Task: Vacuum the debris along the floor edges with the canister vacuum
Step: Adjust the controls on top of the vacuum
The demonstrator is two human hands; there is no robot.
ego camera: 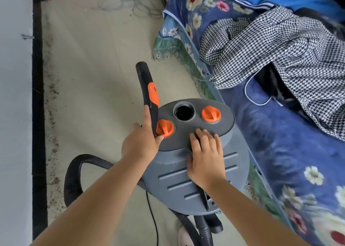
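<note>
Canister vacuum [196, 171] sat low at frame centre, beside the floral bed [280, 143]. My right hand [206, 156] lay on its lid, fingers straight and together. My left hand [141, 141] gripped the black-and-orange wand handle [149, 94]. Debris [53, 133] lined the left-hand black baseboard [38, 96].

There is one view only, from the camera on my head, so nothing is shared with a second view. It looks forward and steeply down onto the grey canister vacuum [194, 163], which sits close, just below the middle of the picture. My forearms run in from the bottom edge toward the canister vacuum. Left of it the lens takes in the black baseboard [38, 100] and wall; right of it, the bed's floral cover [291, 152]. Edges bend, being wide-angle.
</note>
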